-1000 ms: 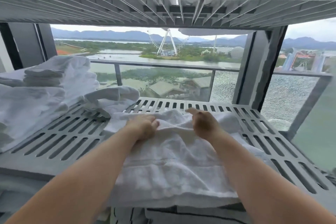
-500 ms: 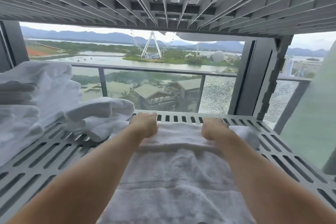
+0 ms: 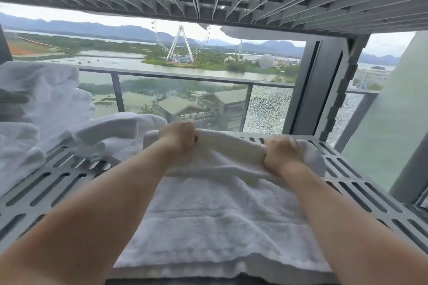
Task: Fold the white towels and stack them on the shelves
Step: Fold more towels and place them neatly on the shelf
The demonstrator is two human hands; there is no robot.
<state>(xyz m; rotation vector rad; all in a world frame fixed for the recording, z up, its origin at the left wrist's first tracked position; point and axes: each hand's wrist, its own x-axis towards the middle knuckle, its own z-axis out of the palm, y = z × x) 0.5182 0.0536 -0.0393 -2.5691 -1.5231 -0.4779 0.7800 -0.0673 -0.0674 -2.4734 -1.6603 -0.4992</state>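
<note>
On the grey slotted metal shelf point(image 3: 53, 183), the white terry towel point(image 3: 220, 210) lies spread from the shelf's front lip toward its back edge, where the far end is gathered into a thick fold. The left hand point(image 3: 179, 137) and the right hand point(image 3: 281, 154) each have a grip clamped on that fold, fingers curled over its top, one near each end of it. At the shelf's left end sits a loose heap of white towels point(image 3: 41, 104), and a rumpled white towel point(image 3: 111, 132) lies just beside the left hand, between the heap and the spread towel. The step in hand looks like bringing the far end over toward the shelf's front. To do it well, both hands should probably travel at one pace so the fold line runs straight across the shelf, the carried edge should land square on the near hem, and the left side should not snag the rumpled neighbour. A flat palm pressed along the crease afterwards would likely settle the thick pile.
</note>
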